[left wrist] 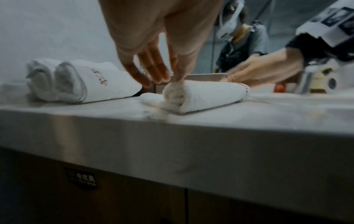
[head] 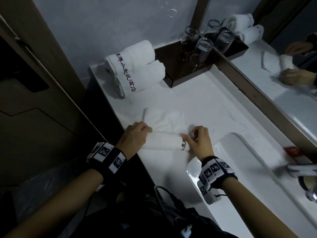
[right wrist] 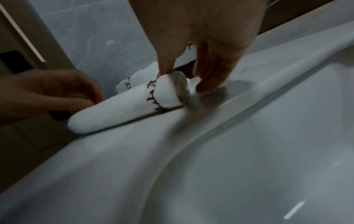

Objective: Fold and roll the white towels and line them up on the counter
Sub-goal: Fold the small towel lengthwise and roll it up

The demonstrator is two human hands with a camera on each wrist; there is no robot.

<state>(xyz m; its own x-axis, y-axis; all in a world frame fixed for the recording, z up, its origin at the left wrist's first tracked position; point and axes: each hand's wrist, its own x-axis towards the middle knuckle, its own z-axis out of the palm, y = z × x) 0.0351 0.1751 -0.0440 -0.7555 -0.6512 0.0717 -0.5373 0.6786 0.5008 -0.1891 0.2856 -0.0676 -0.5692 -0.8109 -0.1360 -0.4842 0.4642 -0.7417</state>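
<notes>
A white towel [head: 164, 140] with dark lettering lies partly rolled near the front edge of the white counter [head: 197, 103]. Its unrolled part [head: 163, 119] lies flat behind the roll. My left hand [head: 144, 133] grips the roll's left end [left wrist: 174, 94], thumb on top and fingers [left wrist: 153, 75] behind. My right hand [head: 190, 136] pinches the lettered right end [right wrist: 164, 94], its thumb [right wrist: 165, 65] on top and its fingers [right wrist: 208, 78] down beyond the end. Two finished rolled towels [head: 137, 66] lie side by side at the back left, also the left wrist view's rolled towels [left wrist: 76, 81].
A dark wooden tray [head: 171, 79] holding upturned glasses [head: 204, 45] stands at the back beside the rolled towels. The sink basin [head: 240, 160] lies right of my hands, with a tap [head: 300, 169] and a red packet [head: 291, 151] beyond. A mirror [head: 291, 83] runs along the right.
</notes>
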